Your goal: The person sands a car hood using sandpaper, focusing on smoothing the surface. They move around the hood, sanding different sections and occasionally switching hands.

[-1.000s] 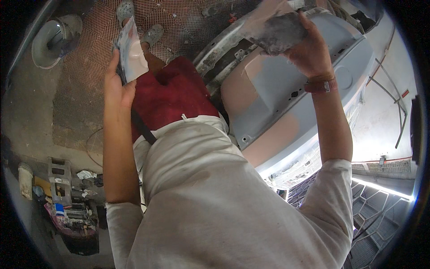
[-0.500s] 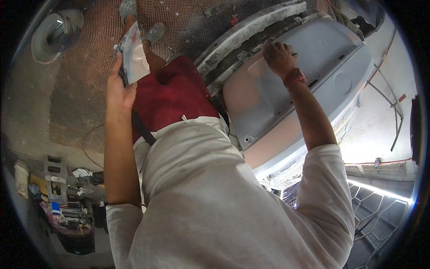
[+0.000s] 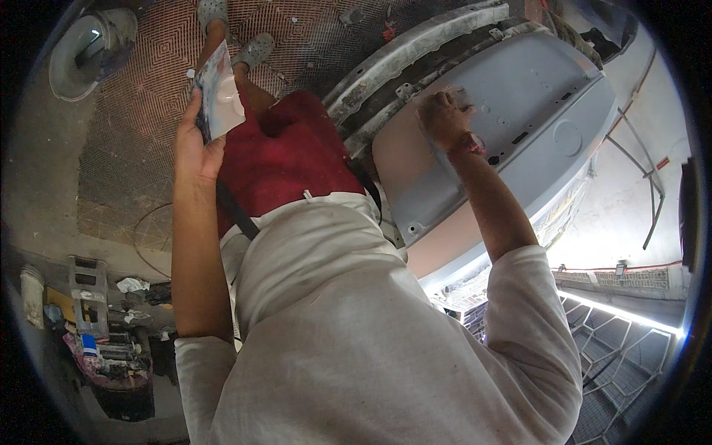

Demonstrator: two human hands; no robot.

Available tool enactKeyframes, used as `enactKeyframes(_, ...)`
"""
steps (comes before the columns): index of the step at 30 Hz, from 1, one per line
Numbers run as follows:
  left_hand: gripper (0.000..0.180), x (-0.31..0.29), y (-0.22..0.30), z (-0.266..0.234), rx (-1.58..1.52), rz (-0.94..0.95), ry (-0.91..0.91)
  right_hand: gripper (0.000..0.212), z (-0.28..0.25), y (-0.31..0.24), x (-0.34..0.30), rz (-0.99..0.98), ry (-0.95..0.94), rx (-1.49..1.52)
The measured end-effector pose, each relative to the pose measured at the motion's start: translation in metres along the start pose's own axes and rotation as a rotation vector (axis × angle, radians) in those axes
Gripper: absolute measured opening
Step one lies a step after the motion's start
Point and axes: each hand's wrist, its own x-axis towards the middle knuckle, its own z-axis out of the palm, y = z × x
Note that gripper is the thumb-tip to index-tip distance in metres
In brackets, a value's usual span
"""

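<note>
Smooth grey panel [image 3: 519,119] under right hand [image 3: 443,119]; left hand [image 3: 194,144] grips flat block [image 3: 219,93].

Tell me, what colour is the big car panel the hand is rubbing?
Pale grey panel, pinkish at its lower edge; the head view shows it under the right hand.

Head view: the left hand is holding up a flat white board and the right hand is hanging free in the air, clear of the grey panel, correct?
Not quite. In the head view the right hand is not hanging free: it rests pressed against the grey panel. The rest stands: the left hand holds up the flat white board.
</note>
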Motion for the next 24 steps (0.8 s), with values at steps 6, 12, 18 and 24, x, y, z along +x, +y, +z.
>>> enactKeyframes(6,0.047,0.005,-0.001,-0.012,0.004,-0.003,-0.002,0.046,-0.034,-0.019,-0.015,0.030,-0.063,0.070)
enactKeyframes(12,0.043,0.005,-0.003,-0.015,-0.023,0.007,0.023,0.040,-0.051,-0.018,-0.028,-0.129,-0.101,-0.044)
enactKeyframes(18,0.043,0.006,-0.005,-0.017,-0.018,-0.001,0.006,0.040,-0.047,-0.010,-0.035,-0.231,-0.063,-0.060)
enactKeyframes(24,0.038,0.001,-0.005,-0.016,-0.070,0.001,-0.025,0.042,-0.039,0.011,-0.050,-0.314,0.078,-0.017)
